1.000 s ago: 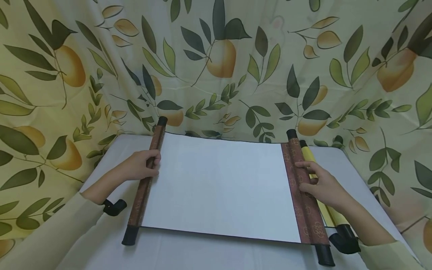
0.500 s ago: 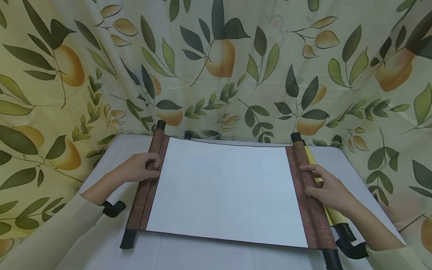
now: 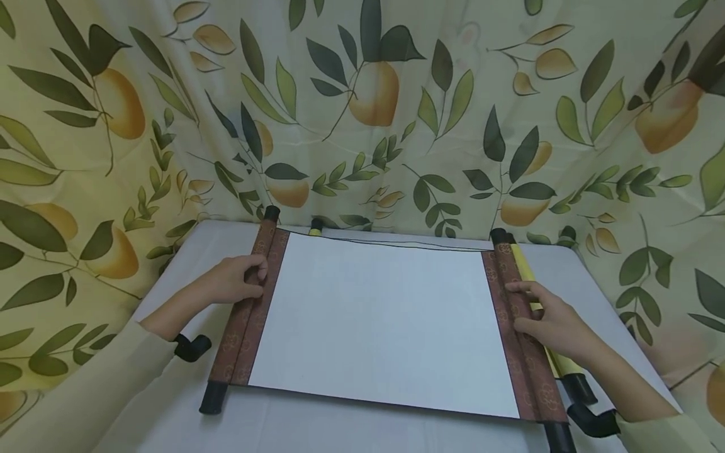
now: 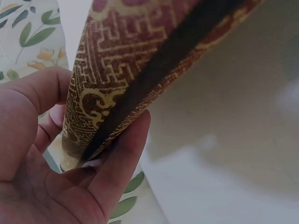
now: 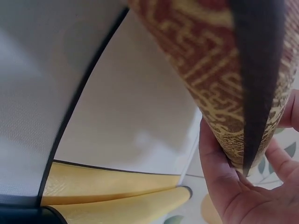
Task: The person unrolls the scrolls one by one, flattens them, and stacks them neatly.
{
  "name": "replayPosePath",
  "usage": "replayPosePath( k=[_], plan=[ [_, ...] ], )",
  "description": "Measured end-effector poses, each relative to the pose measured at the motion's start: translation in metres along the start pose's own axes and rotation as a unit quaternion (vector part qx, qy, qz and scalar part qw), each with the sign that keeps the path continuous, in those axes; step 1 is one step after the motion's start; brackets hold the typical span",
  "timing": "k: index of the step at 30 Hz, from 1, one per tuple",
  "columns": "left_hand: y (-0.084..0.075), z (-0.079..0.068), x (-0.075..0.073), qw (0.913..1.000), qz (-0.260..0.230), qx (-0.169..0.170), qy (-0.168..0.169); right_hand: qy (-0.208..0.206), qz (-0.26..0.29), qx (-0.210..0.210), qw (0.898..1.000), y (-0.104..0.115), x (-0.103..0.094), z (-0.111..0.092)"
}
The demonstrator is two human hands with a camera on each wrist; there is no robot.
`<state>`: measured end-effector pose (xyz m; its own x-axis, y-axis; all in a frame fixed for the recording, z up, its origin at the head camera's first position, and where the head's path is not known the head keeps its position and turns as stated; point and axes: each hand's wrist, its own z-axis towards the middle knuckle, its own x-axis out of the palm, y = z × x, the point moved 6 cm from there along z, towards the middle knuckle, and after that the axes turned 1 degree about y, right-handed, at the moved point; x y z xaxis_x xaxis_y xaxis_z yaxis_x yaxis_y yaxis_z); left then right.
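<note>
A hanging scroll with a blank white sheet (image 3: 385,321) is spread between two brown patterned rollers with black end knobs. My left hand (image 3: 228,281) holds the left roller (image 3: 225,355) partway along, fingers curled round it. At the other end my right hand (image 3: 557,321) pinches the right roller (image 3: 545,390) between thumb and fingers. The left wrist view shows gold fretwork on the dark red roller cloth (image 4: 112,60), thumb and fingers on either side. In the right wrist view similar cloth (image 5: 205,70) is held in the fingers.
A yellow scroll (image 3: 568,366) with black knobs lies under and beside the right roller. Another black-and-yellow end (image 3: 316,225) shows beyond the sheet's back edge. Everything is over a white-covered table (image 3: 340,431), with a leaf-and-fruit patterned curtain (image 3: 374,151) behind.
The right hand and roller have moved right and slightly nearer. A brown border strip has come into view beside the left roller. A yellow end now shows behind the sheet.
</note>
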<state>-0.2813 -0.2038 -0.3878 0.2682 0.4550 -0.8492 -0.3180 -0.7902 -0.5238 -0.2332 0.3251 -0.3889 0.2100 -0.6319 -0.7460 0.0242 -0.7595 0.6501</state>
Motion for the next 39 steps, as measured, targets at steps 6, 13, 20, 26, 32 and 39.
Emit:
replayPosePath(
  k=[6,13,20,26,32,39],
  plan=[
    [0.006,0.007,0.007,0.9999,-0.009,-0.001,0.014,0.004,-0.009,-0.002,1.0,-0.007,0.001,0.008],
    [0.016,0.025,0.01,0.9994,-0.019,-0.011,0.027,0.019,-0.032,-0.016,0.999,-0.017,-0.002,0.031],
    [0.033,0.041,0.009,0.9985,-0.04,-0.031,0.019,0.056,0.003,-0.029,0.998,-0.024,0.007,0.058],
    [0.045,0.05,0.016,0.9976,-0.052,-0.046,0.004,0.062,-0.006,-0.035,0.997,-0.028,0.011,0.079],
    [0.052,0.051,0.03,0.9969,-0.037,-0.069,0.006,0.057,-0.046,-0.023,0.997,-0.03,0.02,0.087],
    [0.045,0.049,0.041,0.9981,0.013,-0.059,-0.007,0.042,-0.071,0.003,0.997,-0.039,0.025,0.089]
  ],
)
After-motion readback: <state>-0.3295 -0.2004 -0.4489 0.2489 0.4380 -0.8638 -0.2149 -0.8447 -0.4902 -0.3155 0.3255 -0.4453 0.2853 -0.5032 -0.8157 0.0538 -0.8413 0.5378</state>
